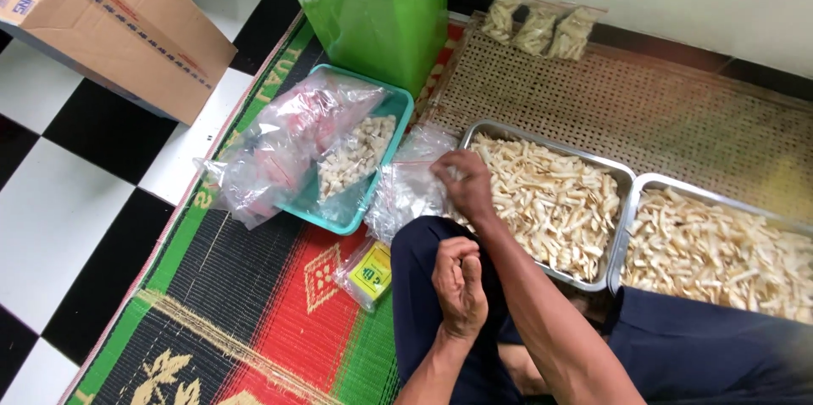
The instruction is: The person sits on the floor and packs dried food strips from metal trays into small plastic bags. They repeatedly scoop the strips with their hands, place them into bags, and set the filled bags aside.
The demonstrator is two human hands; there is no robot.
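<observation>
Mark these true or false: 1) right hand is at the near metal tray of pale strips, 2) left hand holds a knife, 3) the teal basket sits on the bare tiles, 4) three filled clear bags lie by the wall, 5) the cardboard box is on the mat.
1) True: the right hand is at the edge of the rectangular metal tray of pale strips, by a clear plastic bag.
2) False: the left hand is curled shut; no knife shows.
3) False: the teal plastic basket sits on the striped woven mat.
4) True: three small filled clear bags lie there.
5) False: the brown cardboard box is on the black-and-white tiles.
</observation>
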